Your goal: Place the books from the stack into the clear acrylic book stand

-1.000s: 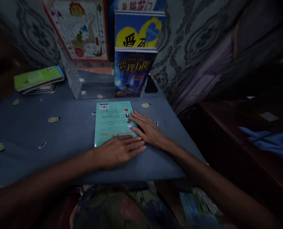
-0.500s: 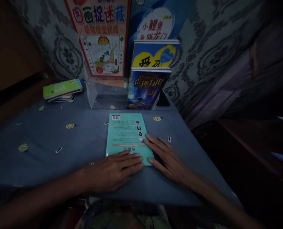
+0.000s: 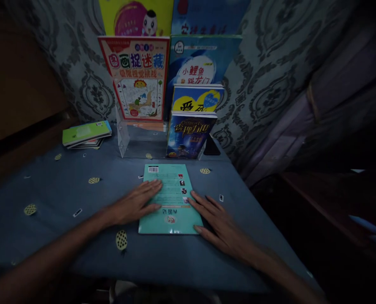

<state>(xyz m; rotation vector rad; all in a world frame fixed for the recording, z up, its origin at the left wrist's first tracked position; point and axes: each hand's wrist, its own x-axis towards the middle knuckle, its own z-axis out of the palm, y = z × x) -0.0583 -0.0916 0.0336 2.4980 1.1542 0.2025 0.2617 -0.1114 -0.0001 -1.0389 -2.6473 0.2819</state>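
A teal book (image 3: 171, 221) lies flat on the table, its printed text upside down to me and a barcode at its far left corner. My left hand (image 3: 135, 202) rests with outstretched fingers on the left side of its cover. At the book's right edge is my right hand (image 3: 217, 221), its fingers spread and the fingertips touching the cover. Neither hand grips anything.
Behind the book, a clear acrylic rack (image 3: 140, 145) holds several books, including a dark blue one (image 3: 189, 137) and a red-bordered one (image 3: 140, 80). A small stack of books (image 3: 86, 133) lies at the back left. A dark flat object (image 3: 212, 147) is behind the rack's right side.
My left hand has moved from the book's near edge to its left side, farther up the cover. My right hand stays at the right edge. The view has tilted up, showing more of the rack.
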